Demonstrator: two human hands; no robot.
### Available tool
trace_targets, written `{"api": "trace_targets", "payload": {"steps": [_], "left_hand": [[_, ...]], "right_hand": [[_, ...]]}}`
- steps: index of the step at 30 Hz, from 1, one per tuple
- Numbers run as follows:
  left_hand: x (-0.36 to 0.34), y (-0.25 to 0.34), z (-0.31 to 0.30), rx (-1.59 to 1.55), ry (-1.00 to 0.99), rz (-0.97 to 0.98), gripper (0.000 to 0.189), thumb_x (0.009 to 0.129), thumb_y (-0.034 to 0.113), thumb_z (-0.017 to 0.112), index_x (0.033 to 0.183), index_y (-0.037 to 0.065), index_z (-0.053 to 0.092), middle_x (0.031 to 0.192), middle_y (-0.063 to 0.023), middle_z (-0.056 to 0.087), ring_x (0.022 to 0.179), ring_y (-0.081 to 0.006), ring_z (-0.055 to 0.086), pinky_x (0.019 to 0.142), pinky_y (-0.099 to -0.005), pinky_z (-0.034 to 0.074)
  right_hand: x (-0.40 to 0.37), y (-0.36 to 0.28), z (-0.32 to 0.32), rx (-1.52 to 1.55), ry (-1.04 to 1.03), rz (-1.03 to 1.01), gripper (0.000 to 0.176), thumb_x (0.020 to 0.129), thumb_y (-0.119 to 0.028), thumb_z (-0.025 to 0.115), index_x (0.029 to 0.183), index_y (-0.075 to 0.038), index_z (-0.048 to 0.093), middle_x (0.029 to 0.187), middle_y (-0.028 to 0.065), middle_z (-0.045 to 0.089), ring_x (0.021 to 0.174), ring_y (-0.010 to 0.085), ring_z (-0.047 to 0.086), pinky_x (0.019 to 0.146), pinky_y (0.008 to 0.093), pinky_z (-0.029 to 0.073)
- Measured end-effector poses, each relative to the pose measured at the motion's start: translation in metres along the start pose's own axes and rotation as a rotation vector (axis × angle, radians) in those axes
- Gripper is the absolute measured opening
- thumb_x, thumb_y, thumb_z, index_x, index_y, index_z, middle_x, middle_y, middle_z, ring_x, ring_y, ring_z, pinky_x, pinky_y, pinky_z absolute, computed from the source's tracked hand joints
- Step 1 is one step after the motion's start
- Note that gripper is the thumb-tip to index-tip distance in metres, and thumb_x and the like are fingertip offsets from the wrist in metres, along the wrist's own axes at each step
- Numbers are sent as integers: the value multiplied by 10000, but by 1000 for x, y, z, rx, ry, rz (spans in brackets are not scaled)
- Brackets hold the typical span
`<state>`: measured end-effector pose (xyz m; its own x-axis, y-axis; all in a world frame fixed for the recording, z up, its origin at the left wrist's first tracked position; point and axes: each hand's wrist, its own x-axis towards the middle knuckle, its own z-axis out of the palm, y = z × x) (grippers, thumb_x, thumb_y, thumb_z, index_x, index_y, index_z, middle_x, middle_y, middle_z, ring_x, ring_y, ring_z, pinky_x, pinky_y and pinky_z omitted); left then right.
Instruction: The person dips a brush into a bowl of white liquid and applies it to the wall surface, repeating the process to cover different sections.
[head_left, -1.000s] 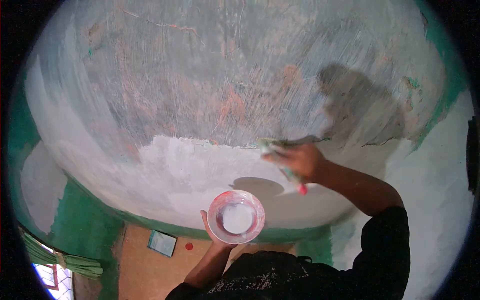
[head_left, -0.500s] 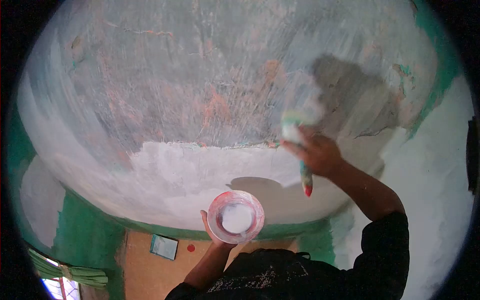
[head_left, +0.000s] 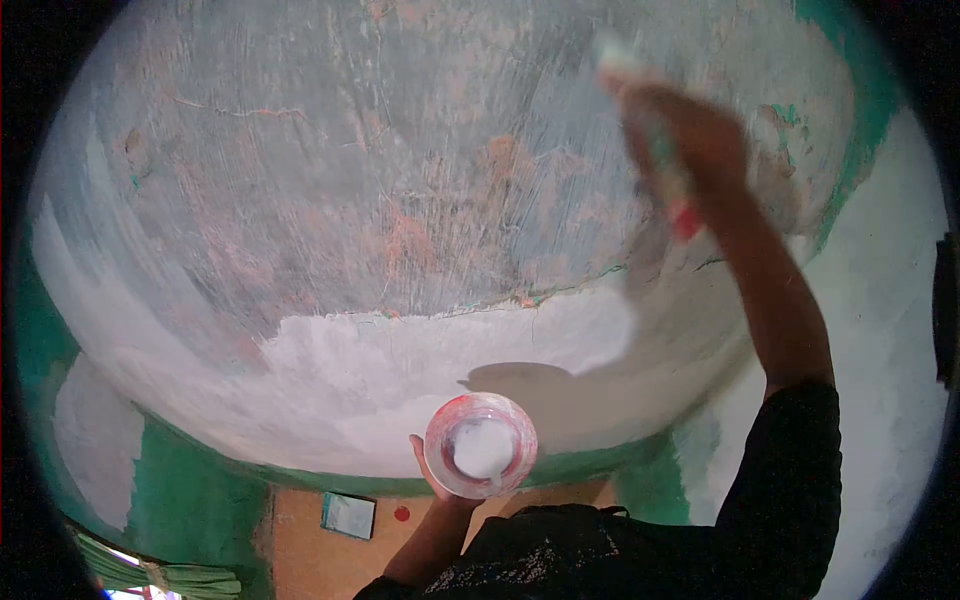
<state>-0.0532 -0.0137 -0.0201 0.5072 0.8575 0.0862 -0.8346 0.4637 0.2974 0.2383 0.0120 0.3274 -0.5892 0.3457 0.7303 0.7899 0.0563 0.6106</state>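
My left hand [head_left: 447, 488] supports a round bowl [head_left: 436, 432] from below and from its left side. White paint [head_left: 484, 447] lies in the bowl, and its inner wall is smeared with red and white. Up and to the right, my right hand [head_left: 690, 135] is closed around a paintbrush [head_left: 664, 160]. The brush has a red handle end and pale bristles at the wall; motion blurs both hand and brush. The wall [head_left: 420, 170] ahead is grey and scuffed above, with orange patches, and coated white lower down.
A green band [head_left: 560, 466] runs along the wall's foot above the orange-brown floor [head_left: 300, 560]. A tray-like rectangular object [head_left: 348, 515] and a small red disc [head_left: 402, 514] lie there. A green curtain [head_left: 195, 580] hangs at the lower left.
My right hand has swept the brush upward and to the right along the grey wall. The bowl stays in my left hand, slightly lower and further right in the view.
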Motion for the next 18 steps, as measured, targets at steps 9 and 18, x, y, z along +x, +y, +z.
{"api": "trace_targets", "payload": {"steps": [9, 18], "left_hand": [[-4, 8, -5, 0, 39, 54, 889, 809, 773, 193, 1351, 96, 385, 1341, -156, 438, 1224, -366, 438, 1008, -560, 371], [-4, 7, -18, -37, 4, 73, 919, 793, 793, 170, 1364, 102, 372, 1365, -148, 414, 1237, -362, 426, 1019, -557, 356]], "right_hand": [[-38, -98, 23, 569, -376, -270, 421, 789, -258, 621, 1198, -163, 608, 965, 173, 654, 736, 236, 675, 614, 341, 553], [87, 63, 7, 351, 378, -108, 223, 851, -149, 618, 1068, -105, 641, 966, 115, 664, 812, 203, 657, 728, 301, 528]]}}
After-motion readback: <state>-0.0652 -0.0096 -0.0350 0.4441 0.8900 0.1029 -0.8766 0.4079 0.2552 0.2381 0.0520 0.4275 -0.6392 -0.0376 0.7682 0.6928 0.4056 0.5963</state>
